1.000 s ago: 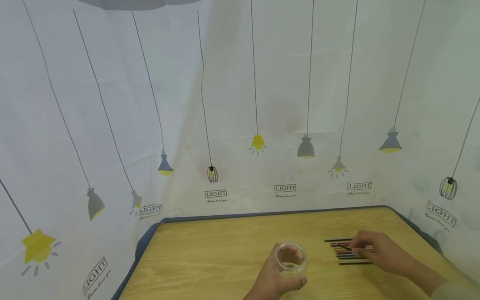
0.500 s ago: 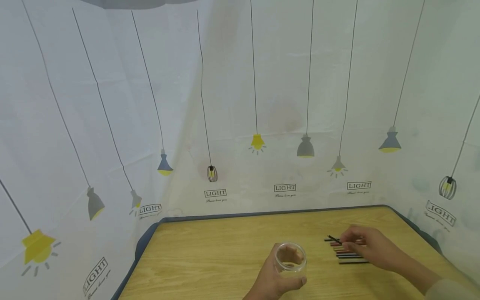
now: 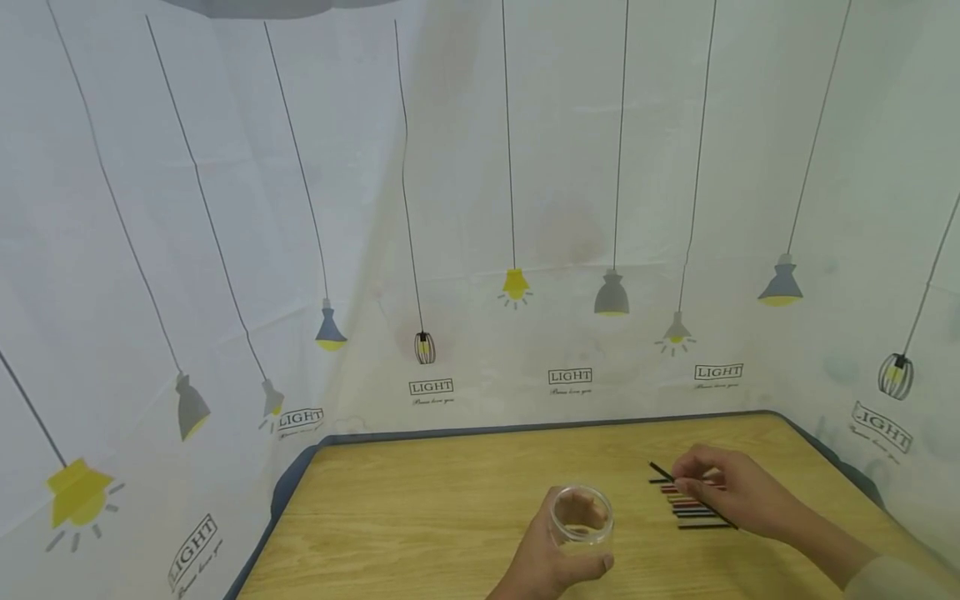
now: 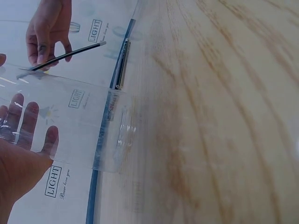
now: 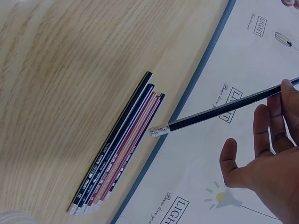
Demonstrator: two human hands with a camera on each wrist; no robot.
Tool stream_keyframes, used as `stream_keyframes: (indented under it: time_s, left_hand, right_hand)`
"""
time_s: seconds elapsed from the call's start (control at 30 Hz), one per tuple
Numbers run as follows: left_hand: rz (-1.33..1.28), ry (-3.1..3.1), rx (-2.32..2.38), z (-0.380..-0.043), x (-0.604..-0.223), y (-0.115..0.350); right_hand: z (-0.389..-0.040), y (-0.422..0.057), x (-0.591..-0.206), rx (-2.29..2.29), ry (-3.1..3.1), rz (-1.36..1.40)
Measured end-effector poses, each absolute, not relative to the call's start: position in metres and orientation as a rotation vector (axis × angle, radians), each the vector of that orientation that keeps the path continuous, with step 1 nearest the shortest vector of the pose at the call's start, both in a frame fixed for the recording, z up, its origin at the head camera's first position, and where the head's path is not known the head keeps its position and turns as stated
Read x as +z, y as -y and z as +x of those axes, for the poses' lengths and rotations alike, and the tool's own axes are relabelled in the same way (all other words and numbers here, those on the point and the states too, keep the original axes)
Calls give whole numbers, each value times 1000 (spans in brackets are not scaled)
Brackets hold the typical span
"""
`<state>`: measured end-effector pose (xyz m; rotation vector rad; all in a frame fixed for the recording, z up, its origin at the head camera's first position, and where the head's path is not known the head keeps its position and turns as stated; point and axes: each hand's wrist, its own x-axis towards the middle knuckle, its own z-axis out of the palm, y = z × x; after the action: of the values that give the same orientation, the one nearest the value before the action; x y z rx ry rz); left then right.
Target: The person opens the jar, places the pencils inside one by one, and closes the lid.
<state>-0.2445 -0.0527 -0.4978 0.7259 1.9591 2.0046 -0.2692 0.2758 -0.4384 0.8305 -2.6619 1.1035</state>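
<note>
My right hand [image 3: 742, 493] pinches a dark pencil [image 5: 219, 111] between thumb and fingers. The pencil slants above a row of pencils [image 3: 686, 502] on the table's right side; its silver ferrule and eraser end point toward the row in the right wrist view. Black, dark blue and red pencils [image 5: 117, 149] lie there side by side, eraser ends together. To their left, my left hand [image 3: 536, 554] grips a clear jar [image 3: 581, 533] around its side, its round mouth facing up toward the head camera. Through the jar's transparent wall [image 4: 79, 116], fingers show in the left wrist view.
The wood-grain table [image 3: 405, 508] has a dark blue edge along its back and sides. White sheeting [image 3: 465, 208] printed with hanging lamps and "LIGHT" labels rises behind and beside it.
The right hand has moved slightly left and away with the dark pencil, which is now raised over the row and shows more of its length. The left hand and jar have stayed in place.
</note>
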Motion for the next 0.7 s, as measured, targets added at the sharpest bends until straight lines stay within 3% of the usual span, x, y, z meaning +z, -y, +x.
stream_keyframes:
  time_s: [0.7]
  left_hand:
    - [729,-1991,2011,-241,-495,52]
  right_hand:
    - [-263,-249,-412,1172,2635,857]
